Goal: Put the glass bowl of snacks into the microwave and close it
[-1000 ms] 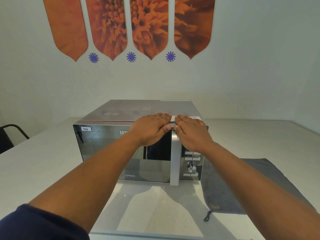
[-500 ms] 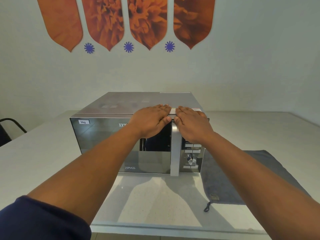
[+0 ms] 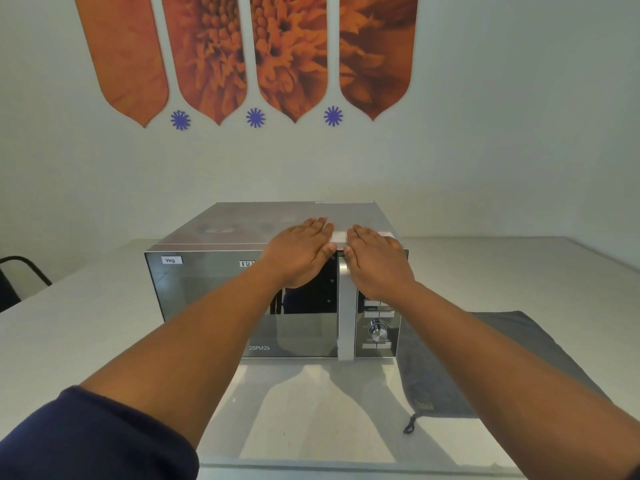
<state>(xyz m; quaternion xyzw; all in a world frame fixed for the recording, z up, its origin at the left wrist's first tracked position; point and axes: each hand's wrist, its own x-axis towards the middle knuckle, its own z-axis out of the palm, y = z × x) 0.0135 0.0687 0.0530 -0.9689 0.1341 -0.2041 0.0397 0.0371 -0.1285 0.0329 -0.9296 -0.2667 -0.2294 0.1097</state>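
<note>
Here, the microwave point(image 3: 242, 299) was seen at the centre of the white counter point(image 3: 69, 341), with its mirrored door point(image 3: 214, 306) shut flush against the body. The left hand point(image 3: 299, 252) and the right hand point(image 3: 375, 263) were laid flat on the top front edge, at about 12 o'clock from the viewer, fingers stretched out and held together, nothing being pinched or carried. The two hands were just beside each other, with the upper end of the vertical silver handle point(image 3: 344, 306) between them. A grey cloth point(image 3: 485, 358) was spread on the counter at about 3 o'clock from the microwave, partly under its right side.

The glass bowl of snacks could not be seen anywhere; whether it was inside could not be told, because the door only gave reflections. A glass bowl is judged to be stiff, rather heavy, smooth and breakable, so it would best be taken by both sides under the rim and kept level. The door is judged to need only a firm, even push near the handle.
</note>
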